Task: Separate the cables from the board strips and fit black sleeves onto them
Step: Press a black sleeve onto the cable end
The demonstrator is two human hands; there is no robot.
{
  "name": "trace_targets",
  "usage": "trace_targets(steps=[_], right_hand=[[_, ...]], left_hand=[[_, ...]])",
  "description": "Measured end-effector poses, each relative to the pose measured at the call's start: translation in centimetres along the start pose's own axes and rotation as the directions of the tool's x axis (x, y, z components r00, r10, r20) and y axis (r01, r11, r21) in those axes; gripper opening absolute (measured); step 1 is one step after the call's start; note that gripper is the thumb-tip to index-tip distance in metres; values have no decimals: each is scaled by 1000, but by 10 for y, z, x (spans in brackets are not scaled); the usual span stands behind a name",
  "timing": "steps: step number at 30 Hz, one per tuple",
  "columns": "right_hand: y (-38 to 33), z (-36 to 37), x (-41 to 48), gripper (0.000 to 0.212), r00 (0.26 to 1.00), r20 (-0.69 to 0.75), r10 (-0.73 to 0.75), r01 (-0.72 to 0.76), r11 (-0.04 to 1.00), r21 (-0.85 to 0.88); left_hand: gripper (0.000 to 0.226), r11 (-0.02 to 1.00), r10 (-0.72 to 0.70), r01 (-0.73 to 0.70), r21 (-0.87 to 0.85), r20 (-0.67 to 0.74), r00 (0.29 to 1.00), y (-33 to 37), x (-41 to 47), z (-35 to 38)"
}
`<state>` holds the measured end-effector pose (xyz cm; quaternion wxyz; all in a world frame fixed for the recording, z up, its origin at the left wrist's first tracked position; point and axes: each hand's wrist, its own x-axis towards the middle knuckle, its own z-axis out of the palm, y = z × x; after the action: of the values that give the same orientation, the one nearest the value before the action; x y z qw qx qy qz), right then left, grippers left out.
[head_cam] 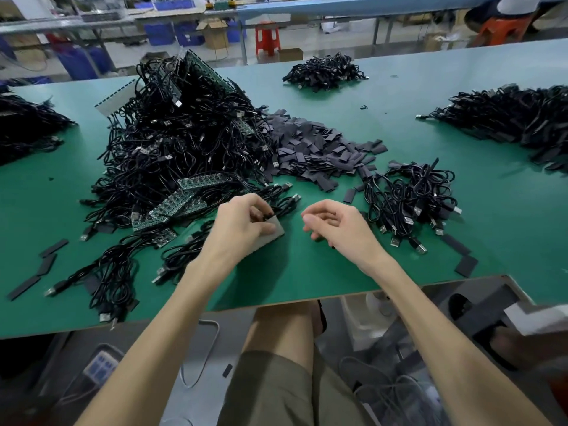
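The left hand (pixel 242 222) grips a pale board strip (pixel 277 231) near the front of the green tabletop (pixel 307 272). Its fingers curl over the strip's far edge, where a black cable (pixel 287 204) leaves it and runs away toward the upper right. The right hand (pixel 335 224) hovers just beside it, apart from the strip, with its fingers loosely curled and holding nothing. Behind the left hand rises the big heap of cables (pixel 184 133), with green strips (pixel 203 182) lying in it. To that heap's right, beyond both hands, lies the pile of black sleeves (pixel 316 146). To the right of the right hand sits a smaller bundle of loose cables (pixel 412 195). A few single sleeves (pixel 465 265) lie near the tabletop's front edge.
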<state>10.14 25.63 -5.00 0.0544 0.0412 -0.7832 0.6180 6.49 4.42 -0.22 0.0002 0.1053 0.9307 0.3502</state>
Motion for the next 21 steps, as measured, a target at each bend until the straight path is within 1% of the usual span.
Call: trace_targets(steps=[3,6,10,12,15,18,21], right_hand=[[1,0,1,13,998,46,-43,45,997,-58],[2,0,1,13,999,17,-35,36,996,-76],[2,1,2,8,1000,-8,-21,20,994,-108],[3,2,2,8,1000,-14,1,-2,995,-102],[4,2,1,10,1000,-16,14,-17,989,-149],[2,1,0,10,1000,-18,26,-28,989,-144],[0,0,0,9,999,-17,29,-31,988,-150]], left_hand=[[20,991,88,-92,-94,-44,995,7,0,20],[18,982,137,-142,-125,-42,990,11,-1,32],[16,967,173,-183,-175,-72,982,11,-2,33],[15,969,170,-177,-172,-55,984,10,-3,31],[10,980,128,-130,-149,-22,991,15,-3,31],[10,977,65,-66,-204,-12,998,20,0,33],[11,976,37,-37,-215,-5,999,23,1,34]])
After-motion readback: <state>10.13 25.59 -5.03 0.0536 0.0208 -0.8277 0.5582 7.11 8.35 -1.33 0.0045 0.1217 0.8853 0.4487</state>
